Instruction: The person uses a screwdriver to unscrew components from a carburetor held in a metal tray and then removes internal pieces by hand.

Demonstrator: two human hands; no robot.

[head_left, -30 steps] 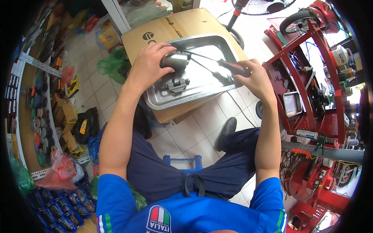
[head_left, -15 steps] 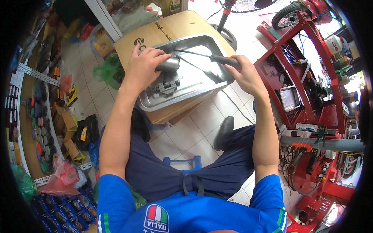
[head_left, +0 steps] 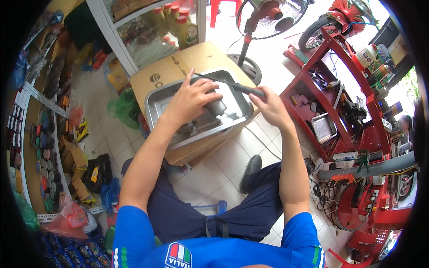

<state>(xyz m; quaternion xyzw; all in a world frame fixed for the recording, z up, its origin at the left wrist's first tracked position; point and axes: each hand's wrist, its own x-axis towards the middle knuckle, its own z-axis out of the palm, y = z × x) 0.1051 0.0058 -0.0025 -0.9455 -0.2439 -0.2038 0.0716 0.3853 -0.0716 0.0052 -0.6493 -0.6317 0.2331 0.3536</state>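
Observation:
My left hand (head_left: 193, 99) is closed around a dark grey metal cylinder (head_left: 216, 107), held over a shallow metal tray (head_left: 209, 134). Between the thumb and fingers of my right hand (head_left: 271, 107) is the dark handle of a screwdriver (head_left: 246, 89). Its long thin shaft points left across the far part of the tray, and its tip ends close to my left fingers. A small metal part (head_left: 186, 128) lies in the tray under my left wrist, partly hidden.
The tray rests on a cardboard box (head_left: 145, 85). Beyond it stand a glass cabinet with bottles (head_left: 185, 33) and a pedestal fan (head_left: 246, 44). A red tool rack (head_left: 308, 85) is on the right; shelves of goods (head_left: 47, 165) line the left.
The view has shifted, so the box and tray appear lower. My left hand has turned the cylinder so its end points down to the right. The screwdriver stays in my right hand.

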